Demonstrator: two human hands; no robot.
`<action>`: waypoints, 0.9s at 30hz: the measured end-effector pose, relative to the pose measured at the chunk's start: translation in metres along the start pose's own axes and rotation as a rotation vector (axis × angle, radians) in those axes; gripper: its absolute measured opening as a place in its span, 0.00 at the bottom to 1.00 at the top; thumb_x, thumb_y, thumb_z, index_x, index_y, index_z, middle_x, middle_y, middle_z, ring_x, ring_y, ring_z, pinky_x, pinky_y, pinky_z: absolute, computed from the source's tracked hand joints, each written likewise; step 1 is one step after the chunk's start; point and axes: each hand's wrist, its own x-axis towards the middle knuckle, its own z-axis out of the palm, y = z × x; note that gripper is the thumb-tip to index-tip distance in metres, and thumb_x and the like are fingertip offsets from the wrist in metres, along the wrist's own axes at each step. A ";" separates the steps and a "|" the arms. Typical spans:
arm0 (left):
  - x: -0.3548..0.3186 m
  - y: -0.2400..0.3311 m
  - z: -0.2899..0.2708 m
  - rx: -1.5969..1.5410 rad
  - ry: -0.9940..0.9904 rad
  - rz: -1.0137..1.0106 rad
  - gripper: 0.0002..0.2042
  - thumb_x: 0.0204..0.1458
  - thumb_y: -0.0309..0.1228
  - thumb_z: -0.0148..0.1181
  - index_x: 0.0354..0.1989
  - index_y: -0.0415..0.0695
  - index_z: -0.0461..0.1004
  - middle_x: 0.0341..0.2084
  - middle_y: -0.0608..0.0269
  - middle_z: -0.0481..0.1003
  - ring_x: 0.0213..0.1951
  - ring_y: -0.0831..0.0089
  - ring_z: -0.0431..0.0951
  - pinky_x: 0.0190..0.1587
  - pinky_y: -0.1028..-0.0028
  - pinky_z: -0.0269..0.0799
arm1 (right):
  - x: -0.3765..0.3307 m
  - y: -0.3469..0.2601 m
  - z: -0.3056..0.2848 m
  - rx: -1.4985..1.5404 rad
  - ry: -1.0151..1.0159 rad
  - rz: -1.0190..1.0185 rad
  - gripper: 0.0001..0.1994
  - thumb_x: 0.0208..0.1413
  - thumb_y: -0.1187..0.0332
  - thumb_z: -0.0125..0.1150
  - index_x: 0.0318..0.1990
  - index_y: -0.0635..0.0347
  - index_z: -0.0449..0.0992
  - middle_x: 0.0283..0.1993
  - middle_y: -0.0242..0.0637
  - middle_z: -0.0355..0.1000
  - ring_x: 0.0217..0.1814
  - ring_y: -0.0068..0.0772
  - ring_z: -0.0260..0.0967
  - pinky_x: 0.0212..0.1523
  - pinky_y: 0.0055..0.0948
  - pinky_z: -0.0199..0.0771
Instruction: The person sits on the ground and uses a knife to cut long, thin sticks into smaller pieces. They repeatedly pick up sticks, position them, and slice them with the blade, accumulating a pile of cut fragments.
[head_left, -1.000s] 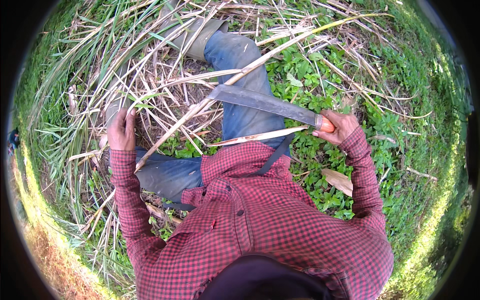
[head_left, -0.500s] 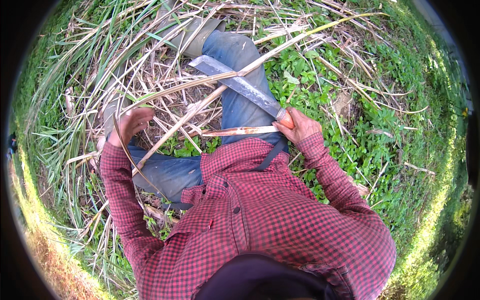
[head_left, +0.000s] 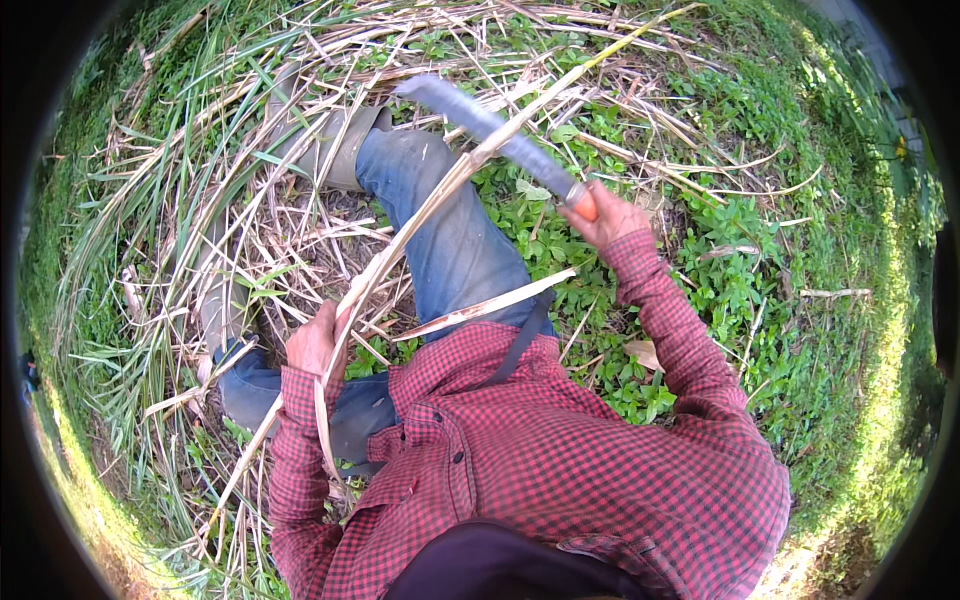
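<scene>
My right hand is wrapped round the orange handle of a machete. Its long grey blade, slightly blurred, points up and left above my bent knee. A long pale stalk slants from lower left to upper right, crossing the blade near its middle; whether they touch I cannot tell. On the left, my left hand is closed round this stalk, and a peeled strip hangs down below the hand. Across my thigh lies a flat whitish strip with brown marks.
My legs in blue trousers and a boot stretch forward. Dry stalks litter the ground between them. Long green blades of grass bend over at the left, and low leafy plants grow at the right.
My left hand has gone from raised with fingers curled to gripping the stalk, lower and further right. My right hand has lifted the machete slightly up and right, away from the whitish strip.
</scene>
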 end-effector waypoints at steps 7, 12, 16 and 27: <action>0.000 -0.009 0.013 0.094 0.062 -0.011 0.12 0.56 0.41 0.51 0.31 0.44 0.66 0.18 0.51 0.72 0.23 0.50 0.74 0.24 0.56 0.66 | 0.035 0.077 0.003 -0.027 0.008 0.202 0.29 0.50 0.37 0.48 0.44 0.54 0.65 0.30 0.47 0.74 0.32 0.48 0.74 0.35 0.44 0.75; 0.023 0.007 0.037 0.160 0.273 0.100 0.11 0.54 0.37 0.53 0.28 0.44 0.64 0.21 0.56 0.70 0.22 0.53 0.72 0.22 0.61 0.67 | -0.006 0.029 0.023 -0.072 0.038 -0.202 0.29 0.47 0.37 0.52 0.42 0.54 0.65 0.27 0.48 0.73 0.29 0.52 0.73 0.31 0.46 0.74; 0.017 -0.003 0.040 0.205 0.361 0.092 0.08 0.51 0.34 0.56 0.29 0.44 0.66 0.24 0.58 0.70 0.27 0.57 0.72 0.27 0.63 0.66 | 0.043 0.070 0.018 0.004 0.027 0.301 0.30 0.48 0.37 0.52 0.47 0.53 0.68 0.33 0.49 0.74 0.36 0.51 0.73 0.37 0.45 0.73; 0.025 0.019 0.037 0.243 0.401 0.017 0.09 0.51 0.37 0.57 0.32 0.44 0.70 0.28 0.59 0.67 0.33 0.60 0.70 0.31 0.64 0.66 | -0.007 0.034 0.013 -0.040 -0.075 -0.033 0.28 0.47 0.37 0.52 0.40 0.54 0.67 0.30 0.49 0.73 0.31 0.53 0.73 0.35 0.49 0.72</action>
